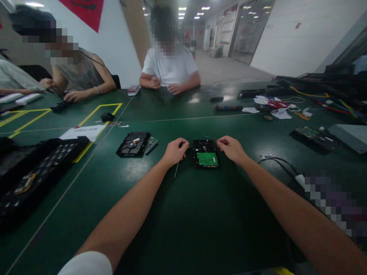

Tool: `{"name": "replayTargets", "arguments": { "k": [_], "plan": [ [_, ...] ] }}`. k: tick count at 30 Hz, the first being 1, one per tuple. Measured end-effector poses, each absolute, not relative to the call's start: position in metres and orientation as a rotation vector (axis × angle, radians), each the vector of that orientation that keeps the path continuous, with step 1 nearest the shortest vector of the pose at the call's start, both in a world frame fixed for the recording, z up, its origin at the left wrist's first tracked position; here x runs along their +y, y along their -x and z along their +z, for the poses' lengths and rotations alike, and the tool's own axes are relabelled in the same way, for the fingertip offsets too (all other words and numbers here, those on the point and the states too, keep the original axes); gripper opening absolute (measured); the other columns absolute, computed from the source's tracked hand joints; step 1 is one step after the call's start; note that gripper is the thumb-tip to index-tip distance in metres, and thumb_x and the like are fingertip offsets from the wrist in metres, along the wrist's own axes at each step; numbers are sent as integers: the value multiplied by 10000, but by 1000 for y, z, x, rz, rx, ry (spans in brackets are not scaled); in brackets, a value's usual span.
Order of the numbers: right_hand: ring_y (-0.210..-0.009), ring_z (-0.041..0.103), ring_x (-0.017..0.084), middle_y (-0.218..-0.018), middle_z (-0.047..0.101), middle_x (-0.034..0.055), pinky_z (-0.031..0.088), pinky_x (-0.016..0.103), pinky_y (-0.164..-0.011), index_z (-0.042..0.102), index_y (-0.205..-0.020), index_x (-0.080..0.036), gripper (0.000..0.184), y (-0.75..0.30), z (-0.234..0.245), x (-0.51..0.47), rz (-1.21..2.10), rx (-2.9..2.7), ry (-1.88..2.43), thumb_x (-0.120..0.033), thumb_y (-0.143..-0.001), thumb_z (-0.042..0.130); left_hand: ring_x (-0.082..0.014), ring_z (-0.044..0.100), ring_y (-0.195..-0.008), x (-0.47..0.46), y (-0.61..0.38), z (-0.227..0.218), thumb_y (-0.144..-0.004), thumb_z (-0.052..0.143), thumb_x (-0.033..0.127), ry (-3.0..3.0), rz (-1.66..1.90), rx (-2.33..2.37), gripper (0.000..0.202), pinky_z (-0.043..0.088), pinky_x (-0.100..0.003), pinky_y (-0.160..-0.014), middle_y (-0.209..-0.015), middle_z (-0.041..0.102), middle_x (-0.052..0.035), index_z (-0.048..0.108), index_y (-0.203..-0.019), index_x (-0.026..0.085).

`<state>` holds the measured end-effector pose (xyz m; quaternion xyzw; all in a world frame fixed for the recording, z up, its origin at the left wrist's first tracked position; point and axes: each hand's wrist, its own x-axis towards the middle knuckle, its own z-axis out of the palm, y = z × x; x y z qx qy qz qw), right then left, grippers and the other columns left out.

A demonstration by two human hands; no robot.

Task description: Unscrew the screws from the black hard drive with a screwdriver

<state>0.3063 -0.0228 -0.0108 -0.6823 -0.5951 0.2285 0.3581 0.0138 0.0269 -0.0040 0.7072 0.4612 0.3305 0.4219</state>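
A black hard drive (205, 153) lies on the green table (200, 214) with its green circuit board facing up. My left hand (174, 151) is closed just left of the drive and grips a thin screwdriver (176, 170) whose shaft points back toward me. My right hand (231, 148) rests at the drive's upper right corner with its fingers curled, touching or nearly touching the edge. Whether it holds anything is hidden.
An opened hard drive (133, 143) with a loose circuit board (151, 144) lies to the left. A black tray (34, 168) sits at far left, more drives (312, 136) and a cable (279, 162) at right. Two people sit across the table; tools and papers (275, 107) lie at back right.
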Motion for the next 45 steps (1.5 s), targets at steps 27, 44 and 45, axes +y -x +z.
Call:
{"name": "replayTargets", "arguments": {
  "k": [27, 44, 45],
  "plan": [
    [-842, 739, 202, -1030, 756, 61, 610, 359, -783, 650, -1133, -247, 211, -304, -23, -53, 647, -1463, 1506, -364, -957, 642, -83, 591, -460, 27, -12, -5, -968, 607, 404, -1758, 832, 1112, 242, 435, -185, -398, -811, 725, -25, 707, -1013, 188],
    [-793, 709, 200, -928, 768, 42, 541, 340, -740, 721, -1040, -228, 169, -296, -8, -59, 465, -1570, 1615, -336, -964, 616, -141, 727, -750, 28, -9, -3, -923, 613, 243, -1968, 704, 1021, 613, 616, -290, -596, -1538, 567, -110, 484, -1522, 267],
    [-789, 706, 201, -918, 770, 40, 532, 337, -737, 733, -1048, -226, 178, -295, -7, -59, 424, -1587, 1654, -310, -962, 602, -188, 754, -914, 29, -9, -2, -896, 606, 187, -2025, 690, 997, 687, 649, -337, -744, -1571, 538, -113, 440, -1559, 256]
  ]
}}
